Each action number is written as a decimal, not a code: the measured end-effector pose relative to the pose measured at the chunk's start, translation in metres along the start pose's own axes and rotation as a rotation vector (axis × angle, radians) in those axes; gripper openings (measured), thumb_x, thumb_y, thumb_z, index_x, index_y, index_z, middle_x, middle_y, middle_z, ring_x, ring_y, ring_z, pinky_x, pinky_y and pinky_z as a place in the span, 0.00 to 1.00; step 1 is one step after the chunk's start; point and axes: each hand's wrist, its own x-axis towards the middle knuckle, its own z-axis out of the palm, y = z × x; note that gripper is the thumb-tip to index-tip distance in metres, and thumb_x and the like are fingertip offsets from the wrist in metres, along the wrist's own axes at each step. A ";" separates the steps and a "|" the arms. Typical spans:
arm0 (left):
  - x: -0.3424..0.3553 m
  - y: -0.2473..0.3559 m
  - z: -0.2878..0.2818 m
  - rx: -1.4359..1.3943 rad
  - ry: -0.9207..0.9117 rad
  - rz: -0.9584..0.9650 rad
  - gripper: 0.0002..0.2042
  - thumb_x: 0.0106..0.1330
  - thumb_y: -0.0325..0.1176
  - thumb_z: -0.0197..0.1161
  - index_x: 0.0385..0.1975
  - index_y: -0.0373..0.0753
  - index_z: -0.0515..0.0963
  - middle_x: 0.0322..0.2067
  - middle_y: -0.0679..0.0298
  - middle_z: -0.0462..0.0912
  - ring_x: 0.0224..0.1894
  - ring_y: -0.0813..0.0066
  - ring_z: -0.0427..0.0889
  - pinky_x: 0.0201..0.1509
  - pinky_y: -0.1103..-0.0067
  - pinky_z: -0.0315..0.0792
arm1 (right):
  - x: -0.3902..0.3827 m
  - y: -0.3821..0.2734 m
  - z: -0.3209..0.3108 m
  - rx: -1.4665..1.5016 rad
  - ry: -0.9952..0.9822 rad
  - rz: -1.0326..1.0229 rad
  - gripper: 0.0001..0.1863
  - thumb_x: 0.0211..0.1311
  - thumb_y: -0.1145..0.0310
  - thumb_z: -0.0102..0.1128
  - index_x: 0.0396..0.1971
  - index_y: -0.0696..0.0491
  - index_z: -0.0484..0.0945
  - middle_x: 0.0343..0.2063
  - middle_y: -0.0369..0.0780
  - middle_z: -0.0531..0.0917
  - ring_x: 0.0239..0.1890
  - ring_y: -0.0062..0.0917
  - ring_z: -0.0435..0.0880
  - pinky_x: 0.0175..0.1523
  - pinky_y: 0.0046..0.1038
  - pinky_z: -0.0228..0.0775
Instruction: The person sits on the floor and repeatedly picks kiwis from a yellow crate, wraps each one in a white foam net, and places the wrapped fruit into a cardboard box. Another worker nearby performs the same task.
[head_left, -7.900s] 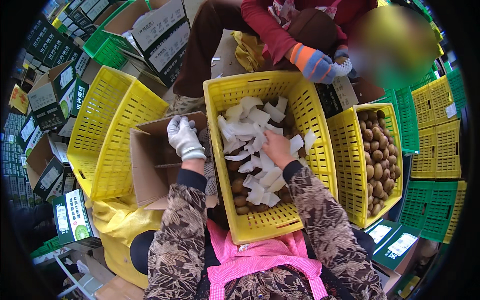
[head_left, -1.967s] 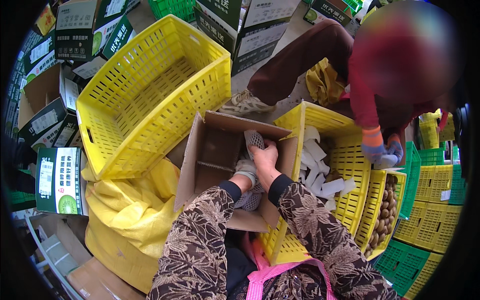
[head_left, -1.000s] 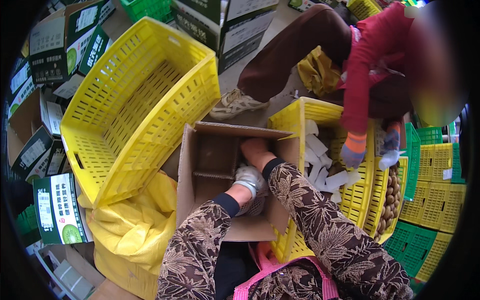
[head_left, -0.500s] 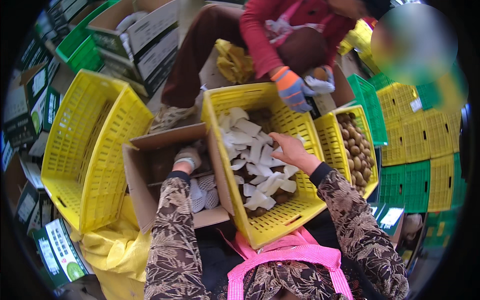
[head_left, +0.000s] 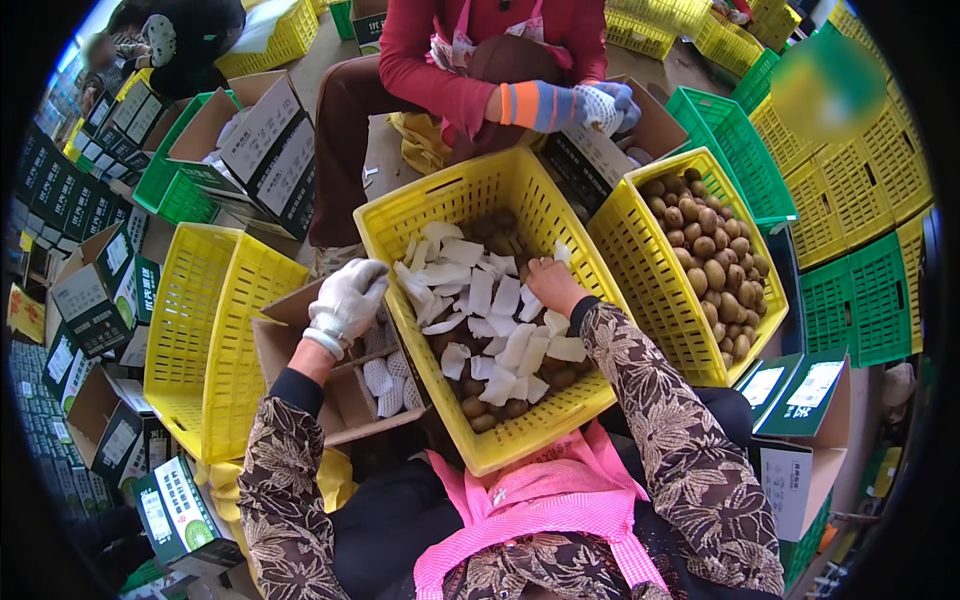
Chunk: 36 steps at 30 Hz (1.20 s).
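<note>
Stacked yellow crates (head_left: 815, 190) and green crates (head_left: 855, 310) lined the right side of the workspace; we logged dark green cartons (head_left: 95, 300) at far left. Centre, between the person's arms: 1 yellow slatted crate (head_left: 540, 440), turned at a slant, with white sheets (head_left: 515, 345) strewn over brown kiwifruit (head_left: 472, 407). We had the bare right hand (head_left: 553, 283) reaching into that crate, fingertips down at the sheets' right edge. Its fingers were bent and close together; we could not tell whether they pinched a sheet or a fruit. We had the left hand (head_left: 345, 300), white-gloved, above the edge where the crate and an open cardboard carton (head_left: 370, 425) sat side by side. Its fingers were curled, thumb near the forefinger; we could not tell whether they gripped anything. We saw netted white pieces (head_left: 390, 385) inside the carton, part of it hidden by the glove. Just right of the slatted crate we marked 1 more, the fruit crate (head_left: 645, 290), heaped with kiwifruit. Another, the left crate (head_left: 215, 340), leaned beyond the carton. Opposite, we noted a co-worker (head_left: 440, 70) in red sleeves, 2 striped-gloved hands (head_left: 553, 107) around a white netted item (head_left: 598, 108).
</note>
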 end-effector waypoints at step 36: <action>-0.029 0.203 0.131 -1.173 -0.117 -0.419 0.17 0.62 0.26 0.58 0.51 0.32 0.74 0.38 0.63 0.82 0.35 0.77 0.82 0.35 0.82 0.77 | -0.108 0.064 -0.203 1.323 0.325 0.133 0.08 0.47 0.71 0.67 0.29 0.54 0.78 0.27 0.36 0.82 0.25 0.27 0.81 0.29 0.25 0.72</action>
